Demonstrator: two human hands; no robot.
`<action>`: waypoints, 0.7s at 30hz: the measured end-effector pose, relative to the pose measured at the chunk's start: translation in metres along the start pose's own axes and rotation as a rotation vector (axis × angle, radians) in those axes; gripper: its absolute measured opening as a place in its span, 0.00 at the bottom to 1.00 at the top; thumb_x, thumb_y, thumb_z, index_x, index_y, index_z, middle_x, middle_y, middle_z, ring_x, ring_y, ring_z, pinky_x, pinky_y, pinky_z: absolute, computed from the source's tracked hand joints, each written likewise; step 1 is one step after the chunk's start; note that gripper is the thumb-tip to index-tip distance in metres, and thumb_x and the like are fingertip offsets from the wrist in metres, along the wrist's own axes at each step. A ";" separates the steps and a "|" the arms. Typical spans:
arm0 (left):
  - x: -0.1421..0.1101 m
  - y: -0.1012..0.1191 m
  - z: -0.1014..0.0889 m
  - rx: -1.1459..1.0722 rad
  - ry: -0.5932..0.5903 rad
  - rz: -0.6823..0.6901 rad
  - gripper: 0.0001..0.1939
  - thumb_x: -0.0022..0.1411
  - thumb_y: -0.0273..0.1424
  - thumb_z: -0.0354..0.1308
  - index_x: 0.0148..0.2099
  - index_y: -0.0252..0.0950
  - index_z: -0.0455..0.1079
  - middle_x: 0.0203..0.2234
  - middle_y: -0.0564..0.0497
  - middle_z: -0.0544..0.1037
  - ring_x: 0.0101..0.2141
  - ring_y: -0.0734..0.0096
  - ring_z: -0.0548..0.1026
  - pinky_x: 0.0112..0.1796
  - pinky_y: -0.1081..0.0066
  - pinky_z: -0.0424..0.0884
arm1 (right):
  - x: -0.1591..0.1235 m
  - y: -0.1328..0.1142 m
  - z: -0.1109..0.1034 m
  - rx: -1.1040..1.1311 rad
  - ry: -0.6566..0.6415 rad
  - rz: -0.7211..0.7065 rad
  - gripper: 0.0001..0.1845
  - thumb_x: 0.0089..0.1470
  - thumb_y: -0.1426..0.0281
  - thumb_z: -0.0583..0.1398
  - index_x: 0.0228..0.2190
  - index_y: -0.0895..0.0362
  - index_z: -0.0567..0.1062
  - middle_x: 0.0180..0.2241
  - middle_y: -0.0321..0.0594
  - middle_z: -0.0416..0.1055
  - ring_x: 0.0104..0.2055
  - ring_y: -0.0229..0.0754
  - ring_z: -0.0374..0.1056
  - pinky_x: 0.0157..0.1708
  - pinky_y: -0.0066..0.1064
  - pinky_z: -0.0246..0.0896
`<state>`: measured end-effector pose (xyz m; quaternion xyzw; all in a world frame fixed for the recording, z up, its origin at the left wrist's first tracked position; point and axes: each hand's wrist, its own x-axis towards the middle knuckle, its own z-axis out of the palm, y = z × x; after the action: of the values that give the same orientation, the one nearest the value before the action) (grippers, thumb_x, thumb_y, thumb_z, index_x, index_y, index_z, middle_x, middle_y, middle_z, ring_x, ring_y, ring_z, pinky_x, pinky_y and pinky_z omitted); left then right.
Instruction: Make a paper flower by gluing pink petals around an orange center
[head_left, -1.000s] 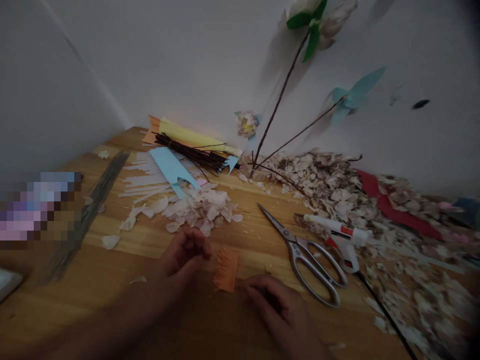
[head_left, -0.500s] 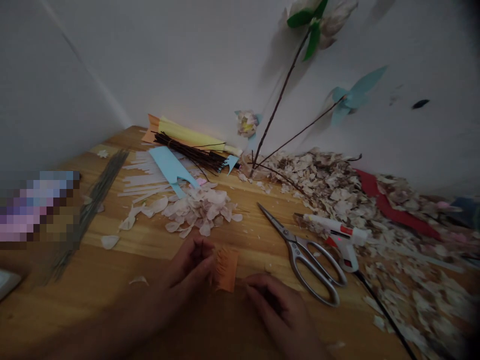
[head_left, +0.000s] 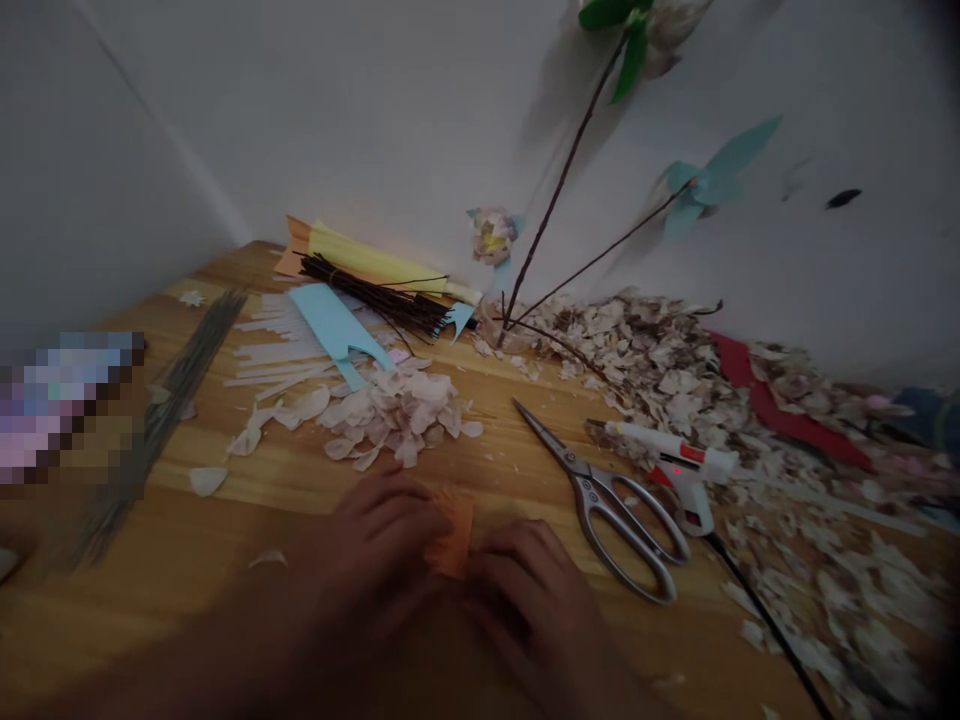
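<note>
A small piece of fringed orange paper is between my hands, low in the middle of the view. My left hand reaches over its left side, the fingers bent and closed on the fringe. At its lower right edge, the curled fingers of my right hand pinch the paper. Both thumbs are partly hidden in shadow. Just beyond lies a pile of pale petals. To the right rest metal scissors, blades pointing away, and a white glue gun with a small red light.
Brown twigs lie by light blue paper and yellow paper. Grey wires lie left. Dried petals heap along the wall around a red strip. Stems with paper leaves lean up the wall.
My right hand has moved left and up to the orange paper's edge. My left fingers have stretched further over the paper, covering more of it. The view has shifted slightly.
</note>
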<state>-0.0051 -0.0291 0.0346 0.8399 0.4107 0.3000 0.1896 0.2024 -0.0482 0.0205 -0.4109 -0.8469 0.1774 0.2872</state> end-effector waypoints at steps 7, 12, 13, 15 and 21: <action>0.001 0.002 0.014 0.153 -0.060 0.201 0.12 0.59 0.20 0.52 0.44 0.39 0.66 0.34 0.57 0.78 0.47 0.70 0.69 0.61 0.54 0.39 | 0.002 0.001 0.000 -0.042 0.056 -0.023 0.09 0.49 0.78 0.60 0.34 0.55 0.70 0.34 0.39 0.69 0.39 0.46 0.61 0.40 0.41 0.62; 0.002 -0.003 0.020 0.141 -0.081 0.189 0.09 0.61 0.22 0.51 0.42 0.40 0.66 0.33 0.57 0.78 0.43 0.73 0.72 0.61 0.53 0.35 | 0.001 0.000 -0.002 -0.039 0.049 0.000 0.11 0.49 0.79 0.61 0.36 0.56 0.69 0.36 0.40 0.68 0.42 0.46 0.59 0.48 0.45 0.56; 0.002 -0.003 0.021 0.138 -0.076 0.176 0.09 0.61 0.22 0.51 0.41 0.40 0.66 0.33 0.57 0.78 0.41 0.74 0.73 0.61 0.53 0.36 | 0.001 -0.001 -0.002 -0.035 0.051 -0.001 0.11 0.48 0.79 0.61 0.35 0.56 0.69 0.36 0.40 0.68 0.42 0.46 0.59 0.49 0.45 0.55; 0.003 -0.002 0.022 0.129 -0.057 0.156 0.07 0.60 0.22 0.51 0.38 0.39 0.66 0.31 0.56 0.77 0.39 0.74 0.74 0.61 0.55 0.40 | 0.000 0.000 -0.001 -0.030 0.054 0.005 0.12 0.48 0.79 0.61 0.35 0.56 0.69 0.36 0.39 0.68 0.42 0.46 0.59 0.49 0.46 0.55; 0.006 0.000 0.021 0.098 -0.019 0.149 0.07 0.56 0.24 0.54 0.38 0.38 0.65 0.30 0.55 0.77 0.39 0.71 0.74 0.61 0.52 0.43 | 0.000 0.002 0.000 -0.026 0.046 0.038 0.13 0.47 0.81 0.61 0.35 0.57 0.68 0.36 0.40 0.68 0.42 0.46 0.58 0.47 0.43 0.58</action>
<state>0.0115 -0.0257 0.0204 0.8791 0.3597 0.2849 0.1291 0.2039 -0.0470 0.0197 -0.4346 -0.8343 0.1623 0.2979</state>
